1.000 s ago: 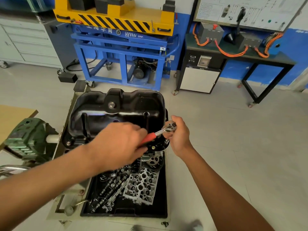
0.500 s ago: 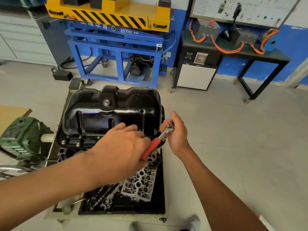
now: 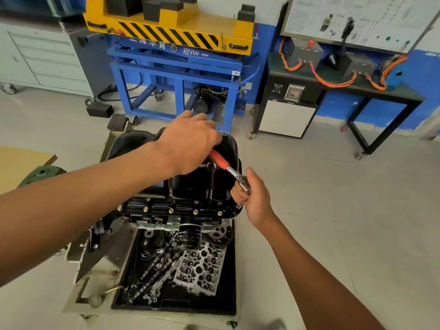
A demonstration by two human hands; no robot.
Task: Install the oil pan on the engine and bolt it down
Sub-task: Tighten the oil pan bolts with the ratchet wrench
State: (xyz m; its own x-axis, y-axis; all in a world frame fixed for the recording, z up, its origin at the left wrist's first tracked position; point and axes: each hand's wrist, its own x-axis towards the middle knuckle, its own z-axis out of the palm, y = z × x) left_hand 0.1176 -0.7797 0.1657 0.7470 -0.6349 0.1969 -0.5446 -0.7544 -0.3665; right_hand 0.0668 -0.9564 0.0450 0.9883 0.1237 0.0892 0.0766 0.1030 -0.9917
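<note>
Red-handled ratchet (image 3: 220, 160) gripped in left hand (image 3: 190, 144), forearm stretched across pan (image 3: 190, 189). Pinched ratchet's head with right hand (image 3: 256, 196), fingers curled, at pan's right rim. Found pan seated on engine (image 3: 152, 222), above tray (image 3: 228, 303) of parts. Swung handle since half a second before: from near side, toward body, to far side above pan.

Bare floor (image 3: 333, 191) lay open to the right of the oil pan (image 3: 229, 148). The left hand (image 3: 190, 144) and its forearm crossed over the pan's top, gripping the ratchet (image 3: 220, 160), which barred the right rim down to the right hand (image 3: 256, 198). A blue lift frame (image 3: 176, 75) stood near behind. A parts-crowded tray (image 3: 228, 298) lay in front.
</note>
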